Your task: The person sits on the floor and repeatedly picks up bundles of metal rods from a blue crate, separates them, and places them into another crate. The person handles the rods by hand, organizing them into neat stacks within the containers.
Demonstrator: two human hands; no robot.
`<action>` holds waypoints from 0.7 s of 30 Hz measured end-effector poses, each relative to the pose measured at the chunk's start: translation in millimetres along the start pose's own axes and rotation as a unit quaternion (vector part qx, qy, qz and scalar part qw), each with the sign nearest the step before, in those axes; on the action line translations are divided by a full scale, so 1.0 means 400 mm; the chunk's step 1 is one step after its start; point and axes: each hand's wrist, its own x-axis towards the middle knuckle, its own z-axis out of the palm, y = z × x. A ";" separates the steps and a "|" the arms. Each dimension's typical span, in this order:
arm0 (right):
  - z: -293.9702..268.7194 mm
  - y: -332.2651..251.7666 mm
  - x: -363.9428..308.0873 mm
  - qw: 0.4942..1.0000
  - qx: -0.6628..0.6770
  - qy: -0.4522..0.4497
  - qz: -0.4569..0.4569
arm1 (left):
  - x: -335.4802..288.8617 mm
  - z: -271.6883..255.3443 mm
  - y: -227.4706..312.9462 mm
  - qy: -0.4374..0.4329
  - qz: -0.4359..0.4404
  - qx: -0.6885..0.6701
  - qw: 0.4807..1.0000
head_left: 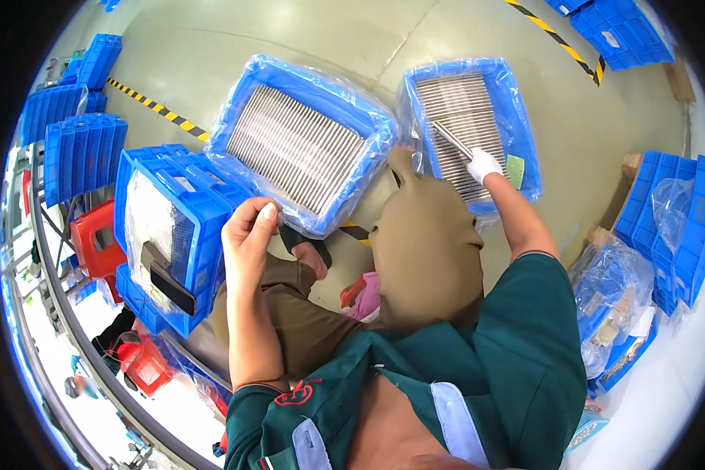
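Observation:
My right hand [486, 165], in a white glove, is closed on a couple of slim metal rods [452, 139]. They slant over the right blue crate [526, 129], which is lined with clear plastic and filled with rows of similar rods [456, 98]. A green slip [515, 171] lies in that crate beside the glove. My bare left hand [251, 225] is raised near the left lined crate [352, 119], thumb pressed to the curled fingers; whatever it may hold is hidden. Neat rows of metal rods [290, 145] fill part of that left crate.
Stacked blue crates [211, 192] stand at my left, with a dark phone-like object [170, 286] on top. A red stool [98, 239] is beyond. More crates [658, 219] and plastic wrap [615, 290] are at the right. Yellow-black tape [160, 110] marks the floor.

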 end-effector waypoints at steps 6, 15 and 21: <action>-0.267 -0.137 -0.110 0.986 -0.167 -0.028 0.002 | -0.023 -0.021 0.009 0.028 0.024 -0.019 0.999; -0.166 -0.094 0.009 0.873 -0.487 -0.010 -0.026 | -0.023 -0.058 0.031 0.054 0.058 0.051 0.996; -0.199 -0.198 -0.069 0.879 -0.461 -0.097 0.073 | -0.060 -0.110 0.032 0.056 0.079 0.046 0.994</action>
